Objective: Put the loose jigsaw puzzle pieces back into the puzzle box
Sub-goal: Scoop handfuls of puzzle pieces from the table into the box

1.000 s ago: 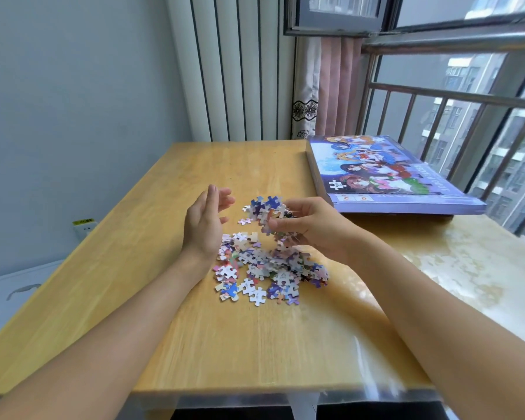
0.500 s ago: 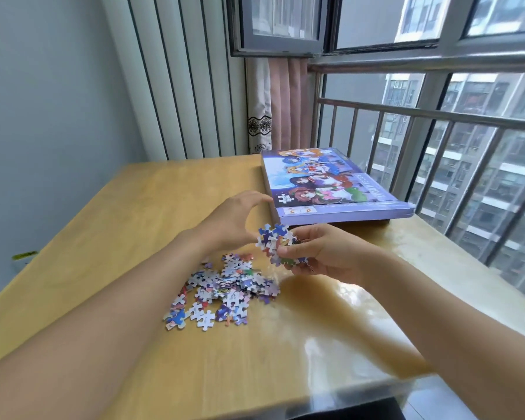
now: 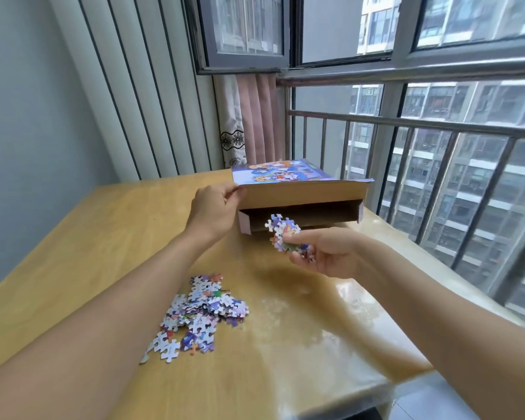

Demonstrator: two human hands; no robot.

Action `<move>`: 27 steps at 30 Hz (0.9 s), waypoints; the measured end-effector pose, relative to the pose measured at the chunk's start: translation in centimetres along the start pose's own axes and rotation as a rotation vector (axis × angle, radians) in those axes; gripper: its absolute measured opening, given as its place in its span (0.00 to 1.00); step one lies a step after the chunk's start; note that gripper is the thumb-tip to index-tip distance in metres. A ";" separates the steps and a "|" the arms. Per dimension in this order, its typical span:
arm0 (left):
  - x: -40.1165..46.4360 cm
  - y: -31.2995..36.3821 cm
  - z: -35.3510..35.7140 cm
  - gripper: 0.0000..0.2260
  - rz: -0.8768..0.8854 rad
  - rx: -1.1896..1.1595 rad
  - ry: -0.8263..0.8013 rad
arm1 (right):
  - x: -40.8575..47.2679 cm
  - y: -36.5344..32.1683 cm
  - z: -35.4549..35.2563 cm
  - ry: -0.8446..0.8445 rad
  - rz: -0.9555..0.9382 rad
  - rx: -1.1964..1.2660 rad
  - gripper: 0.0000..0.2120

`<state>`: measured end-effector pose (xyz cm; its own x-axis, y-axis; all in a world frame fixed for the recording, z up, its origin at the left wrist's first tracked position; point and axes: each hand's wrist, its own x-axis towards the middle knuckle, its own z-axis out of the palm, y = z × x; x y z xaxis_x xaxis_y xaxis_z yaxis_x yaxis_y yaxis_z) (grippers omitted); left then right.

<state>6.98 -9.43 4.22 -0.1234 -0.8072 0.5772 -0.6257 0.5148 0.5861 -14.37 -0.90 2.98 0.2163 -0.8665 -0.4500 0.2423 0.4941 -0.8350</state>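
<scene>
The left hand (image 3: 214,209) pinches the near left corner of the box lid (image 3: 300,184) and holds its near edge raised, so the lid tilts up toward the viewer with its brown underside showing. Below it the box base (image 3: 303,218) lies on the desk (image 3: 82,237), its near wall low and its brown inside visible through the gap between lid and base. The box stands at the far right of the desk, close to the window railing (image 3: 406,125).

The right hand (image 3: 325,253), its grip closed on a clump of puzzle pieces (image 3: 285,234), hovers above the desk just in front of the base's near wall, right of the left hand. The clump sticks up from the fingers and overlaps the open gap in this view; whether it touches the box cannot be told.

The loose pile of pieces (image 3: 199,313) lies on the desk nearer the viewer, just right of the left forearm and well apart from the box. Bare desk lies between the pile and the box, and more to the right of the pile, up to the desk's right edge, where the surface is glossy.
</scene>
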 end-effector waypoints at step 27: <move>0.8 1.9 -1.5 0.10 0.054 -0.088 0.021 | 5.6 -6.4 1.2 0.257 -0.318 0.427 0.20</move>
<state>6.80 -8.64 6.62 -0.1383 -0.7719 0.6205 -0.5481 0.5815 0.6012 -13.55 -8.83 6.14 -0.1525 -0.9398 -0.3057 0.6284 0.1465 -0.7640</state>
